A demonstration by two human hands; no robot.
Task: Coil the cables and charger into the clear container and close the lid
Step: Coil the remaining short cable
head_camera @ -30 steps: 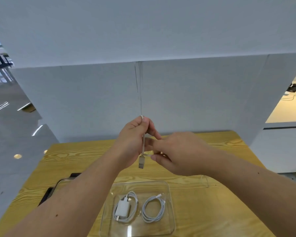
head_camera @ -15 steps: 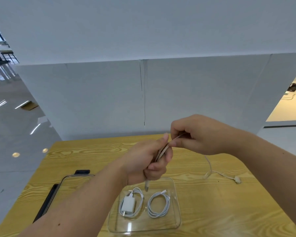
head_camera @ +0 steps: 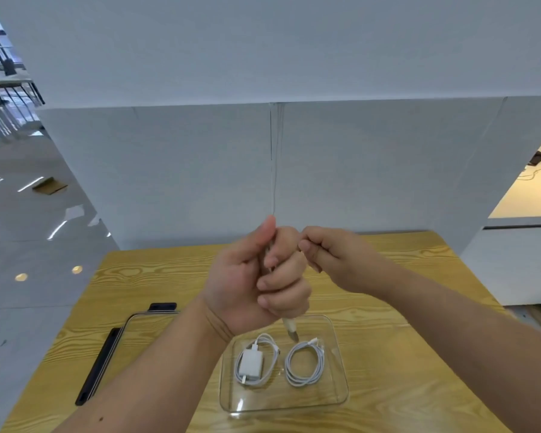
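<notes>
Above the container (head_camera: 338, 348), a light, limp cable (head_camera: 289, 329) is being gripped in the curled left hand (head_camera: 256, 276), its end dangling. It is likely slippery and best pinched near that end. The right hand (head_camera: 334, 260) is being held curled alongside, its contents unclear.

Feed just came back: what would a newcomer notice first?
Mid-frame, the left hand grips a bundled pale cable, plug poking out below the fist, the right hand pinching at its top. Below, a clear rectangular container on the yellow wooden table holds a white charger and a coiled white cable.
</notes>
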